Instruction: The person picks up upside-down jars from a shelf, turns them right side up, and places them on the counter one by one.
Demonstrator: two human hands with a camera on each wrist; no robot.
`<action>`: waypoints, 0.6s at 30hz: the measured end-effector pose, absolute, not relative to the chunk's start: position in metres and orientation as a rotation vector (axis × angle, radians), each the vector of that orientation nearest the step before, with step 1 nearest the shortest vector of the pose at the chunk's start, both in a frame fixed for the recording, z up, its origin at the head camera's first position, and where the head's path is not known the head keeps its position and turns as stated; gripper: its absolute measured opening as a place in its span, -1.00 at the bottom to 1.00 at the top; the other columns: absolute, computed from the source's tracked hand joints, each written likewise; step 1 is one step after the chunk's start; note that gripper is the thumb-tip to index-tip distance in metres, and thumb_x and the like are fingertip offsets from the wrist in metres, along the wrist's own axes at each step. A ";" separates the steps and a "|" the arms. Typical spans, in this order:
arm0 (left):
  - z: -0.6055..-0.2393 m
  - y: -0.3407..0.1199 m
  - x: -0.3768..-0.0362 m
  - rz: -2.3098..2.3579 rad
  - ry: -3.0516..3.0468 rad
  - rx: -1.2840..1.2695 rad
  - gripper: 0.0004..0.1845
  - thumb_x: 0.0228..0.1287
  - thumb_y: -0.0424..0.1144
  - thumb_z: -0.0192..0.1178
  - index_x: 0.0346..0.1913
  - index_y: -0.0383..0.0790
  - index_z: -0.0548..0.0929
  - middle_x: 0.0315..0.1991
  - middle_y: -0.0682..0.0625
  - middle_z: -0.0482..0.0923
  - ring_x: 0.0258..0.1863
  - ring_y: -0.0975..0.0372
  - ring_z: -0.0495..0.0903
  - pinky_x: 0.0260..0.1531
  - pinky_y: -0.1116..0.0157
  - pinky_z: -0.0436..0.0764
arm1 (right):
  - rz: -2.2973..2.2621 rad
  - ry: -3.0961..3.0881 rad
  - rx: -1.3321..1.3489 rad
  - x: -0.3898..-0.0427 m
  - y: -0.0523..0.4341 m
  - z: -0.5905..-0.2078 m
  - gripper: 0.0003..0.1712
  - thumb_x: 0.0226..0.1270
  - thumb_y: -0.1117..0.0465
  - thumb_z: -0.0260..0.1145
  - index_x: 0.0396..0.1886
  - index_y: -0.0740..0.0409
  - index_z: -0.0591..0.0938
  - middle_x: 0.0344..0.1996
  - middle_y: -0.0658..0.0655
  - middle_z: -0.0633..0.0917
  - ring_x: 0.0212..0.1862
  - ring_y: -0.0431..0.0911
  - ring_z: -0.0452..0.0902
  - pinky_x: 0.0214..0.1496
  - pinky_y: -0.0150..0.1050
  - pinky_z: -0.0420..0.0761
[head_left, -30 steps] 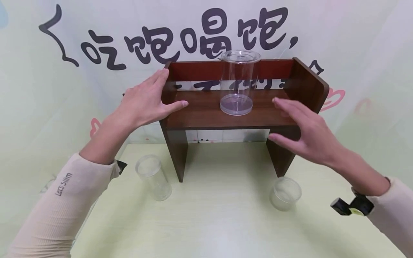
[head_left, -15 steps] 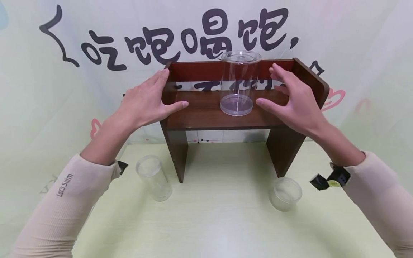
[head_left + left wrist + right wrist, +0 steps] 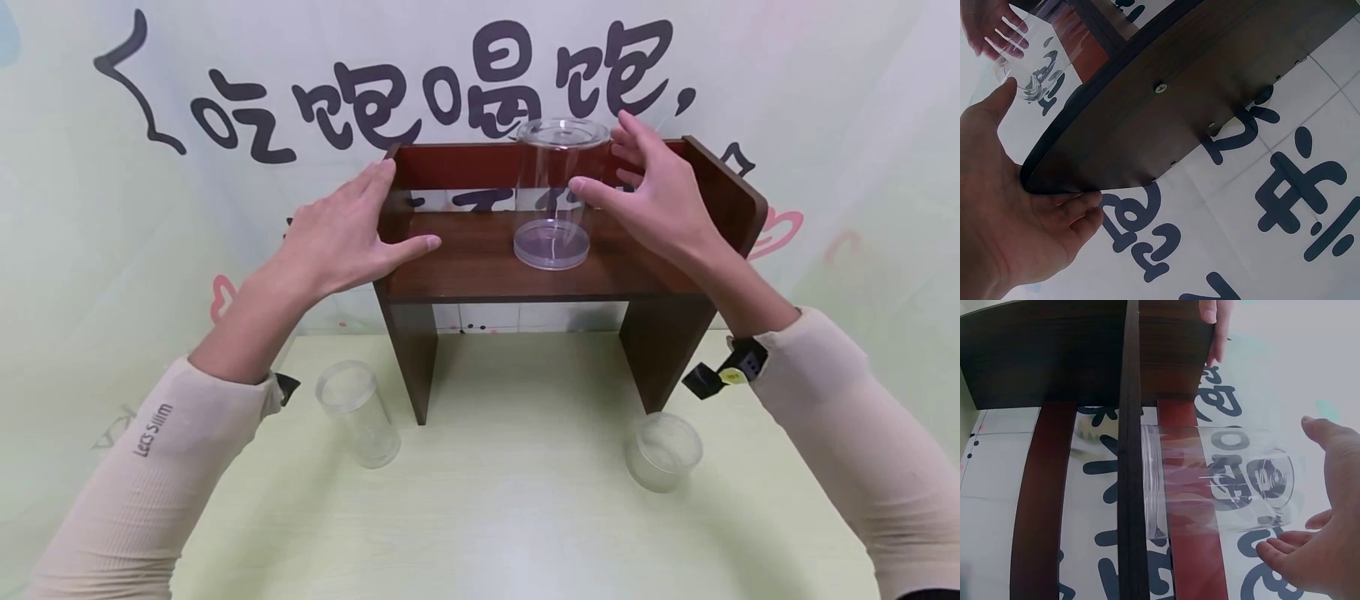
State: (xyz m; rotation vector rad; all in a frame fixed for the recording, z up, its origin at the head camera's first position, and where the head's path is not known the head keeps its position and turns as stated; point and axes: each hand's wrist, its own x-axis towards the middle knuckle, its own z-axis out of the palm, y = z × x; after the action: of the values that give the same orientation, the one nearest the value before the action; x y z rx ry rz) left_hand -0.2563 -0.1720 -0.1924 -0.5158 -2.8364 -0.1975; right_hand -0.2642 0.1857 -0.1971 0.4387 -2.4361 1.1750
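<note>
A clear plastic jar (image 3: 553, 192) stands upright on the upper board of a dark brown wooden desktop shelf (image 3: 480, 271) in the head view. My right hand (image 3: 656, 196) is at the jar's right side, its thumb and fingers spread around the upper part. The right wrist view shows a gap between this hand (image 3: 1310, 531) and the jar (image 3: 1222, 478). My left hand (image 3: 337, 229) holds the front edge of the shelf's left panel. In the left wrist view its fingers (image 3: 1082, 215) bend against the panel's outer side (image 3: 1141, 119), while the thumb sticks out inside.
On the pale table (image 3: 480, 517) a tall clear container (image 3: 360, 417) stands at the shelf's front left. A shorter clear container (image 3: 663, 450) is by the right leg. Behind the shelf hangs a white cloth (image 3: 247, 50) printed with large black characters.
My right hand has moved up and left from beside the shelf's right panel to the upper part of the jar. The left hand, the jar and the shelf have stayed in place.
</note>
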 end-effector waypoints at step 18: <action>-0.194 -0.172 -0.255 -0.203 -2.822 -0.520 0.23 0.32 0.59 0.01 0.75 -0.10 -0.19 0.73 -0.15 -0.03 0.64 -0.15 0.15 0.31 -0.44 0.39 | 1.124 -2.482 0.354 -0.293 0.161 -0.193 0.23 0.28 -0.27 0.49 0.76 -0.03 0.06 0.56 0.11 0.43 0.50 -0.01 0.45 0.55 -0.13 0.44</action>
State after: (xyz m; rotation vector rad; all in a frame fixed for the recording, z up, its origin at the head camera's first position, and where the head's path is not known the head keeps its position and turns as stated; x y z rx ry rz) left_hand -0.2555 -0.1720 -0.1935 -0.5196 -2.8216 -0.2029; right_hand -0.2932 0.1611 -0.1933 0.3542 -2.4817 1.1239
